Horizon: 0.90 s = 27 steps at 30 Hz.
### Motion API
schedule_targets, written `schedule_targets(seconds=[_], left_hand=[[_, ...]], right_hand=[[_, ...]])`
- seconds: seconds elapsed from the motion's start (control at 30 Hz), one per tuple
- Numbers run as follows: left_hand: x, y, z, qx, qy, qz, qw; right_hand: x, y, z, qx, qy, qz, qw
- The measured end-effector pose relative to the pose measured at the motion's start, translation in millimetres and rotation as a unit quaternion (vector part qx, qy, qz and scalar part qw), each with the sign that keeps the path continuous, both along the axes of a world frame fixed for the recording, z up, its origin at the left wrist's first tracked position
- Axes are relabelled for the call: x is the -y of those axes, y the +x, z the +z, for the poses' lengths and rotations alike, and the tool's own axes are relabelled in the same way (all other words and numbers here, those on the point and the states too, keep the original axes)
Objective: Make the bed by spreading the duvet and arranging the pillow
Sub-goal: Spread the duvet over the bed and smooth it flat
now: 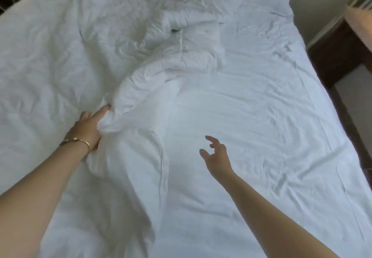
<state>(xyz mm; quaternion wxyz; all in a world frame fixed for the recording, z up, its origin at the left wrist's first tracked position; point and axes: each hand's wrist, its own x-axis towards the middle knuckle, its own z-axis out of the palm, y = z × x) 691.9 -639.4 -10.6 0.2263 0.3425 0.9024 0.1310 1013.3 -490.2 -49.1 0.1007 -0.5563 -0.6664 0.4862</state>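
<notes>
On the bed, left hand [90,124] grips the bunched duvet [141,100]; right hand [217,157] hovers, fingers spread. Better to grasp the fold with both and pull evenly.

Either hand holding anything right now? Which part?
The left hand grips a bunched fold of the duvet at its near edge. The right hand is open above the sheet, holding nothing.

Left hand [90,126] reaches forward, fingers curled, gripping — bracelet on its wrist. Right hand [217,157] hovers, fingers loosely spread.
</notes>
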Motion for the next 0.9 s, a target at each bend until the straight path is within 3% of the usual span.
schedule_targets(seconds=[0.07, 0.17, 0.23, 0.33, 0.4, 0.47, 0.57, 0.7, 0.9], left_hand=[[4, -18, -17, 0.025, -0.137, -0.003, 0.990], [-45, -28, -6, -0.119, -0.260, 0.025, 0.958], [-97, -7, 16, -0.211, -0.193, 0.002, 0.958], [-164, 26, 27, -0.242, 0.017, -0.118, 0.963], [-183, 18, 6, -0.190, -0.007, -0.150, 0.970], [-178, -6, -36, -0.091, -0.065, -0.104, 0.988], [-154, -25, -88, -0.002, -0.056, -0.086, 0.995], [-152, -33, -104, -0.007, -0.025, -0.090, 0.996], [-138, -83, -119, -0.071, -0.025, -0.118, 0.990]], right_hand=[[2, -36, -1, -0.042, -0.002, 0.047, 0.998], [12, -83, -6, -0.073, -0.007, 0.102, 0.992], [19, -108, -17, -0.093, -0.021, 0.121, 0.988], [23, -132, -29, -0.165, -0.187, 0.096, 0.964], [15, -135, -30, -0.160, -0.215, 0.069, 0.961], [2, -136, -32, -0.155, -0.147, 0.040, 0.976], [-31, -146, -26, -0.083, -0.012, -0.019, 0.996], [-76, -193, -20, -0.075, -0.087, -0.045, 0.992], [-107, -245, -20, -0.063, -0.108, -0.018, 0.992]])
